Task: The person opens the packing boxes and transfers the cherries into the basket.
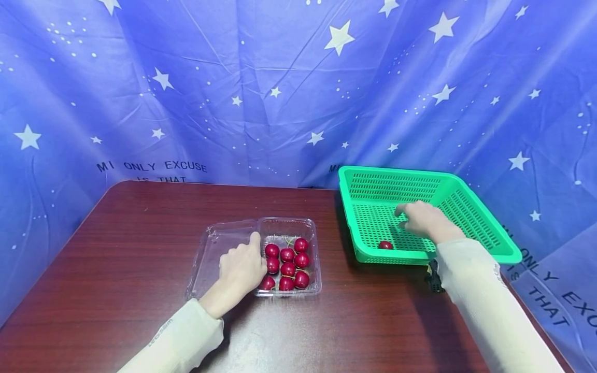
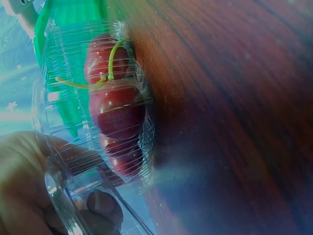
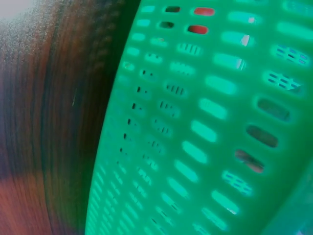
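Observation:
Several dark red cherries [image 1: 287, 269], some with green stems, sit in a clear plastic clamshell box [image 1: 318, 282]. My left hand [image 1: 242, 267] holds this box where the opened lid [image 1: 212, 259] joins it; its thumb lies along the joint. In the left wrist view, fingertips [image 2: 105, 205] show through the plastic. My right hand [image 1: 426, 220] is inside a green plastic basket [image 1: 351, 223], fingers loosely bent and apart, with nothing seen between them. One cherry [image 1: 385, 245] lies on the basket floor near the front wall, apart from that hand.
The brown wooden table [image 1: 140, 248] carries both containers, the basket at its right rear corner. Behind hangs a blue curtain [image 1: 280, 124] with white stars. The basket's slotted wall [image 3: 205, 107] fills most of the right wrist view.

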`<state>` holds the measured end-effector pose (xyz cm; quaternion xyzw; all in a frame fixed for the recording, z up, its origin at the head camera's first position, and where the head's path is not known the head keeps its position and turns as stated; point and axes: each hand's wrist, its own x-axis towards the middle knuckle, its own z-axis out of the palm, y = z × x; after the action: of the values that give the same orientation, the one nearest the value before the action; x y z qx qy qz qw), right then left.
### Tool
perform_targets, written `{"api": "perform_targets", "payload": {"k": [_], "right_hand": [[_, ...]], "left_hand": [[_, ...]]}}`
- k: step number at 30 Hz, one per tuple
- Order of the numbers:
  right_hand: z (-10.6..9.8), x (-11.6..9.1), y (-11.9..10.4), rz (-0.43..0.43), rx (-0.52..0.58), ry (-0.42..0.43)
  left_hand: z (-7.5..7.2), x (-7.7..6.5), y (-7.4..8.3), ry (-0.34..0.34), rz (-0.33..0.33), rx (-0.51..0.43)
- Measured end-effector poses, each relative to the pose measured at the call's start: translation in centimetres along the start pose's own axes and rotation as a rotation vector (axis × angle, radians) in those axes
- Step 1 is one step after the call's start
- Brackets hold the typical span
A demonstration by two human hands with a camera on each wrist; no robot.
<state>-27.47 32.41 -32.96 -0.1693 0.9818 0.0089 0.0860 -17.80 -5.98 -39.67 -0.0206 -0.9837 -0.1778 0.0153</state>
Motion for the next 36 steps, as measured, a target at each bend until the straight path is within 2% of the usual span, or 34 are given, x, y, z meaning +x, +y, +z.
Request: {"api": "perform_targets", "payload": {"k": [5, 14, 19, 36], "right_hand": [[-0.5, -0.2, 0.0, 0.017, 0.000, 0.002], [-1.5, -0.2, -0.1, -0.003, 0.001, 0.041], [-2.1, 0.0, -1.0, -0.022, 0.013, 0.078], [-5.0, 1.0, -4.2, -0.052, 0.083, 0.120]], "left_hand": [[0.1, 0.0, 0.0, 0.008, 0.000, -0.005], [0.2, -0.1, -0.1, 0.034, 0.005, -0.001], [0.1, -0.2, -0.1, 0.041, 0.001, 0.000], [0.2, -0.3, 0.1, 0.030, -0.005, -0.008]]}}
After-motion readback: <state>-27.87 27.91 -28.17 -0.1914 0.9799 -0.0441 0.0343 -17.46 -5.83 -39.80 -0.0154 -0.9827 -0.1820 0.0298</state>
